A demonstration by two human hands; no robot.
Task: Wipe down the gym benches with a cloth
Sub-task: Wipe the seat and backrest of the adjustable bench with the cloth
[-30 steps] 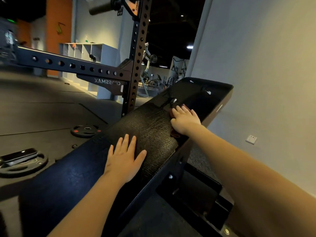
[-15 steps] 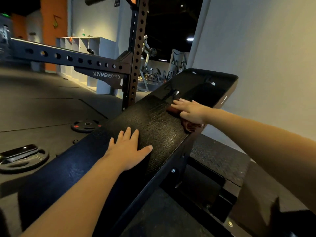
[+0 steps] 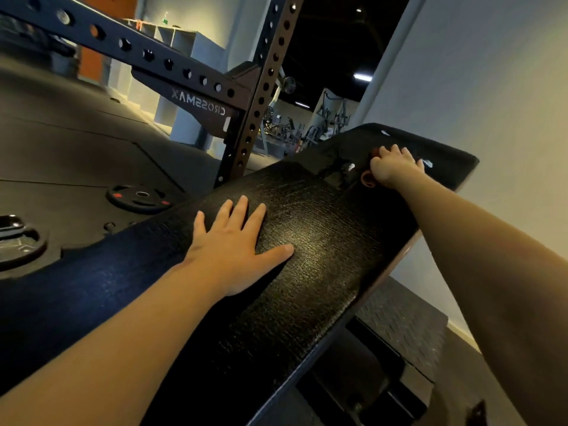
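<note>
Dark rubber floor (image 3: pixel 76 133) fills the left side, with an orange wall panel and pale cubby shelves (image 3: pixel 190 47) far behind. At the far left edge a weight plate (image 3: pixel 18 244) lies flat on the floor, with something dark and glossy on top of it. Nearer the middle lies a second plate with red marks (image 3: pixel 140 198), just beyond the long edge of the gym bench (image 3: pixel 322 241). Above them a black rack beam (image 3: pixel 147 53) with a row of holes slants down to a perforated upright (image 3: pixel 261 96), where mirrored white lettering shows.

The bench's black textured pad runs diagonally from the lower left to the upper right. The left hand (image 3: pixel 233 250) lies flat on the middle of the pad, palm down, fingers straight and spread wide, thumb pointing right, holding nothing. Farther right, near the raised far end of the pad, the right hand (image 3: pixel 393 167) presses down on a reddish-brown cloth (image 3: pixel 367 179), its fingers laid forward over it; only small bits of the cloth show past the heel of the hand. A plain pale wall (image 3: pixel 491 87) stands at the right, behind the bench.
</note>
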